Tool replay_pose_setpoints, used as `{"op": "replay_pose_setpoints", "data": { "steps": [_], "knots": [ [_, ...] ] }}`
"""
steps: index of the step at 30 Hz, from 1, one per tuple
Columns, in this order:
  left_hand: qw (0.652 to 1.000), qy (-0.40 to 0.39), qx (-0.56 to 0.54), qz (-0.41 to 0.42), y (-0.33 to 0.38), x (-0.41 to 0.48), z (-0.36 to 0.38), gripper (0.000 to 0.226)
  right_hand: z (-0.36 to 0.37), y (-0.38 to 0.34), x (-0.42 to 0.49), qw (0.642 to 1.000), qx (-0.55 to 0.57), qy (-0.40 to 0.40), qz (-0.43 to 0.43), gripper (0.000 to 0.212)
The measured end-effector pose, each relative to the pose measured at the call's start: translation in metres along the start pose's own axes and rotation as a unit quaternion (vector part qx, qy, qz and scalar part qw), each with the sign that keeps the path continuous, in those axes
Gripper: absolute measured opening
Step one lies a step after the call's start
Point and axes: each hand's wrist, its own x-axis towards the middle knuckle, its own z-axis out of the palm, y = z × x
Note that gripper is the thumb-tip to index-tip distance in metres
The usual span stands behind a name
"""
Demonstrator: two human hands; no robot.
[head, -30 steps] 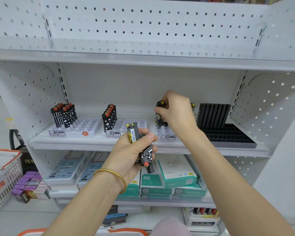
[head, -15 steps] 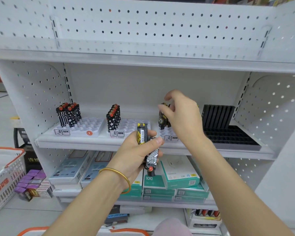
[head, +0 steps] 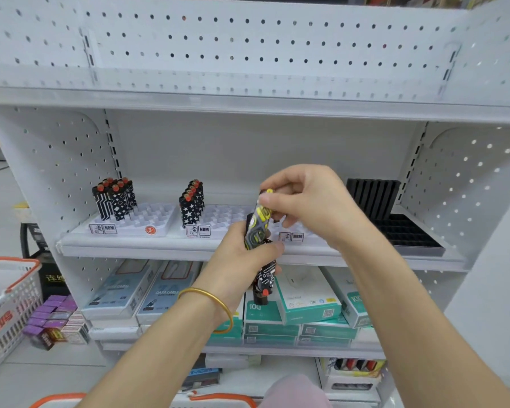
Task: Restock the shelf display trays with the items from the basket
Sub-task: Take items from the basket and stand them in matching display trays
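Meeting in front of the middle shelf (head: 159, 249), both hands are seen on the same lighters. 2 of them are gripped in the left hand (head: 242, 260), whose fingers and thumb are curled round them. A yellow-patterned lighter (head: 258, 228) is held upright out of the top of the fist. A black-and-white lighter (head: 265, 279) sticks out below, with its red cap turned down. The top of the yellow-patterned lighter is pinched between the thumb and fingers of the right hand (head: 309, 201). A gold bangle (head: 215, 301) is worn on the left wrist.

4 display trays are set in a row on the shelf. In the left white tray (head: 156, 214), a cluster of red-capped lighters (head: 115, 198) is stood at the far left corner. In the middle white tray (head: 227, 216), a file of star-patterned lighters (head: 190, 207) is lined along the left edge. The third white tray (head: 292, 231) is largely hidden behind the hands, and what it holds cannot be told. A black tray (head: 409, 234) is placed at the right end.

A white basket (head: 12, 295) with an orange rim is seen at the left edge. Teal boxes (head: 306, 301) are stacked on the shelf below.
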Motion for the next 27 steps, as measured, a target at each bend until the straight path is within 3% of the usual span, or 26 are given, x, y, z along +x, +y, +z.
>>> {"op": "replay_pose_setpoints", "data": {
  "steps": [4, 8, 15, 27],
  "knots": [
    [0.999, 0.005, -0.042, -0.031, -0.004, -0.001, -0.002, 0.011, -0.02, 0.008, 0.008, 0.994, 0.081, 0.077, 0.007, 0.013],
    [0.996, -0.013, -0.084, -0.038, -0.001, -0.003, -0.002, 0.006, -0.039, 0.026, 0.019, 0.988, -0.069, 0.136, -0.031, 0.017],
    [0.989, -0.039, -0.135, -0.054, 0.003, -0.006, 0.002, 0.008, -0.028, 0.035, 0.027, 0.951, -0.267, 0.122, -0.093, 0.018],
    [0.983, -0.057, -0.166, -0.058, 0.005, -0.006, 0.001, 0.015, -0.025, 0.038, 0.033, 0.925, -0.343, 0.13, -0.1, 0.023]
  ]
}}
